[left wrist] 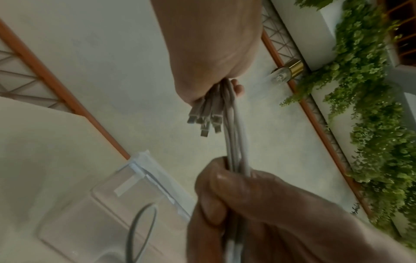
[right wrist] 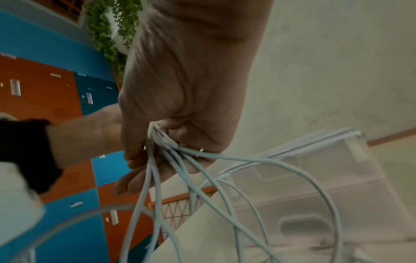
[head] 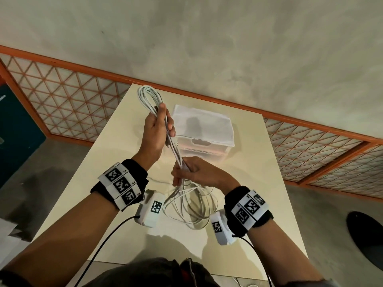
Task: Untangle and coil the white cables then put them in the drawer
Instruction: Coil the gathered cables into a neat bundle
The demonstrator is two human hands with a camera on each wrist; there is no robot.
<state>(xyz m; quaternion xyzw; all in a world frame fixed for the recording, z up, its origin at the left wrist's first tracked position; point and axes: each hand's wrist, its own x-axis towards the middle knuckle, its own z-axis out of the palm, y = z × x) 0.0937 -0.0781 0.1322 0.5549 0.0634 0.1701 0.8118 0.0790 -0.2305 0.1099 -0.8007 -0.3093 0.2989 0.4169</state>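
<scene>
Both hands hold one bundle of white cables (head: 174, 151) above the beige table (head: 116, 166). My left hand (head: 158, 129) grips the upper part, and a loop (head: 148, 96) stands out above its fingers. In the left wrist view several plugs (left wrist: 206, 121) stick out below my left hand (left wrist: 213, 53). My right hand (head: 191, 170) (left wrist: 247, 204) grips the same strands lower down. Loose loops (head: 190, 206) (right wrist: 225, 178) hang from my right hand (right wrist: 180, 97) onto the table. The translucent drawer box (head: 207, 125) (right wrist: 315, 186) stands just behind, its drawer closed.
The table is narrow, with floor on both sides. An orange lattice railing (head: 62, 96) runs behind it. A blue cabinet (head: 16, 125) stands at the far left. On the floor at right lies a black round object (head: 369, 235). Black leads (head: 99, 247) trail from my wrist cameras.
</scene>
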